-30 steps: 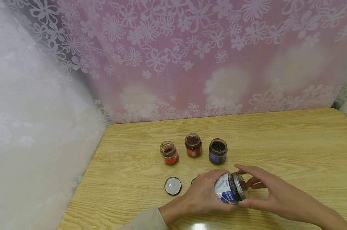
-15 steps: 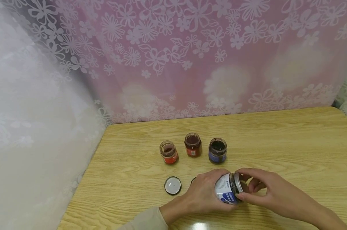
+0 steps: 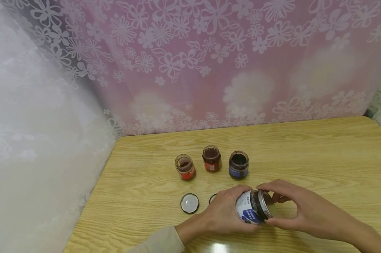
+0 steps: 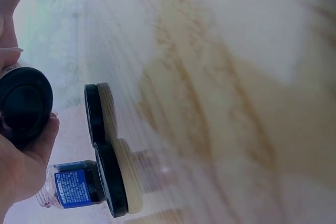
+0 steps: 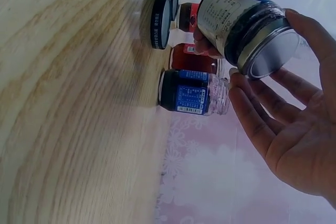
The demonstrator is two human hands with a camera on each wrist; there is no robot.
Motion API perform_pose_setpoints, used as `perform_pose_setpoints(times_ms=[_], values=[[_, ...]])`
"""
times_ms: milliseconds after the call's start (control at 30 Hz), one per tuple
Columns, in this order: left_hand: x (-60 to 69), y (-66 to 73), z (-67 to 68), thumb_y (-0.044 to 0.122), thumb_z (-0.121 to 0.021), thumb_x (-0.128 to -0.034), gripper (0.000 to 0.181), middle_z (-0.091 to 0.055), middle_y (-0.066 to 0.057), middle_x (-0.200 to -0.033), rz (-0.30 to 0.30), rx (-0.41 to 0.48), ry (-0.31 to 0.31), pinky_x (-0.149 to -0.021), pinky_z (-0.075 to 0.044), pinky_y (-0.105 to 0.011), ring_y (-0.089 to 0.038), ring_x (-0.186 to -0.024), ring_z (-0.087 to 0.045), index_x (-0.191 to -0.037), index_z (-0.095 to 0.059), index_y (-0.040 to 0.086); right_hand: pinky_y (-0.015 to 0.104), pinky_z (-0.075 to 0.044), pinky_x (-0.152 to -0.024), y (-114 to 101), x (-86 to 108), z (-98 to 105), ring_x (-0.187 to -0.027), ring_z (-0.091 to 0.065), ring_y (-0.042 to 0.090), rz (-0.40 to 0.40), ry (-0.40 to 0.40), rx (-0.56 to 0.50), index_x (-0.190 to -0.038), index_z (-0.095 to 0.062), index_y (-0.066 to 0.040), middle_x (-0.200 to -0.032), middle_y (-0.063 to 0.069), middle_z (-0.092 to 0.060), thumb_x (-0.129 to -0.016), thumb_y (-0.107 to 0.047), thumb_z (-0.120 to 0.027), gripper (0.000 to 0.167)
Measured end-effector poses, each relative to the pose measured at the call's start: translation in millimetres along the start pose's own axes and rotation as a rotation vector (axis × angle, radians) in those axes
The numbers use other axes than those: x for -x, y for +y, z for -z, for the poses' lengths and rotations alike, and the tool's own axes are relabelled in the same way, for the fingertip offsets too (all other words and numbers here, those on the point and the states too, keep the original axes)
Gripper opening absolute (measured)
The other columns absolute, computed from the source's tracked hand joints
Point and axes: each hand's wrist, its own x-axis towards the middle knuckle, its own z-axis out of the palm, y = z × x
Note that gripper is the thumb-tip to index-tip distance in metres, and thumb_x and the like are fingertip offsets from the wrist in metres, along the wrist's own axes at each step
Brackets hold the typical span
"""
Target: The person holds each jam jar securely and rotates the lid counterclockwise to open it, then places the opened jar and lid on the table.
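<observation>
My left hand [image 3: 223, 211] grips a glass jar [image 3: 247, 208] with a white and blue label, tilted over with its lid end to the right. Dark contents show through the glass below the silver-coloured lid [image 3: 265, 203]. My right hand [image 3: 299, 207] holds that lid by its rim, thumb on one side and fingertips on the other, palm away from its top. From the right wrist view, the lid [image 5: 270, 53] sits on the jar's mouth. The left wrist view shows the jar's dark round base [image 4: 25, 106] within the left hand.
Behind the hands stand two lidless jars with red labels, the left jar [image 3: 185, 168] and the middle jar [image 3: 211, 160], and a lidless blue-labelled jar [image 3: 239, 165]. A loose lid [image 3: 189, 203] lies left; another lid [image 3: 212, 198] is partly hidden. A flowered curtain [image 3: 190, 70] hangs behind the table.
My right hand has shifted its fingers round the lid's rim, moving in closer and then opening out slightly. The left hand and the jar stay nearly in place.
</observation>
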Motion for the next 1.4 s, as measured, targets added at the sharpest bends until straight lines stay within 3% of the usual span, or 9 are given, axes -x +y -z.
perform_pose_setpoints(times_ms=[233,500,700,1033,1267,1400], values=[[-0.1,-0.6,0.4,0.041,-0.08,-0.0705,0.071,-0.054,0.016,-0.105,0.025,0.064,-0.01,-0.068,-0.041,-0.008,0.005,-0.085,-0.051,-0.13,-0.045,0.024,0.027,-0.051,-0.072,0,1.6,2,-0.094,-0.057,0.005,0.036,0.028,0.012,-0.134,-0.05,-0.029,-0.119,-0.015,-0.053,-0.077,-0.043,-0.076,0.064],[-1.1,-1.1,-1.2,0.04,-0.081,-0.0685,0.071,-0.054,0.015,-0.104,0.087,0.133,0.023,-0.068,-0.043,-0.01,0.004,-0.086,-0.053,-0.127,-0.045,0.025,0.028,-0.051,-0.076,1,4.3,8,-0.096,-0.059,0.005,-0.055,0.108,-0.01,-0.133,-0.048,-0.032,-0.119,-0.015,-0.055,-0.075,-0.037,-0.08,0.066],[-5.7,-0.8,-0.5,0.04,-0.083,-0.0671,0.072,-0.055,0.015,-0.105,0.12,0.181,0.083,-0.069,-0.045,-0.013,0.002,-0.088,-0.054,-0.128,-0.047,0.027,0.025,-0.049,-0.077,3,8.4,11,-0.098,-0.058,0.006,-0.068,0.162,-0.017,-0.133,-0.049,-0.03,-0.122,-0.012,-0.056,-0.075,-0.027,-0.082,0.067],[-14.4,3.1,-1.1,0.044,-0.083,-0.0666,0.071,-0.056,0.018,-0.105,0.113,0.133,0.12,-0.07,-0.044,-0.014,0.003,-0.089,-0.052,-0.128,-0.05,0.03,0.018,-0.046,-0.08,11,19.0,12,-0.098,-0.059,0.006,-0.097,0.215,-0.028,-0.133,-0.049,-0.028,-0.121,-0.011,-0.055,-0.073,-0.019,-0.084,0.07],[-20.4,4.0,-6.2,0.049,-0.081,-0.0673,0.068,-0.052,0.02,-0.11,0.064,0.039,0.138,-0.077,-0.041,-0.011,0.006,-0.094,-0.049,-0.125,-0.052,0.027,0.02,-0.047,-0.078,21,27.2,12,-0.098,-0.059,0.005,-0.127,0.213,-0.016,-0.133,-0.048,-0.028,-0.12,-0.011,-0.055,-0.073,-0.019,-0.084,0.07],[-24.0,4.9,-9.4,0.05,-0.08,-0.0674,0.07,-0.052,0.018,-0.11,0.087,0.034,0.14,-0.077,-0.041,-0.011,0.005,-0.094,-0.05,-0.126,-0.053,0.025,0.023,-0.049,-0.077,25,30.1,10,-0.098,-0.059,0.004,-0.145,0.212,-0.014,-0.133,-0.048,-0.029,-0.12,-0.011,-0.055,-0.074,-0.019,-0.084,0.07]])
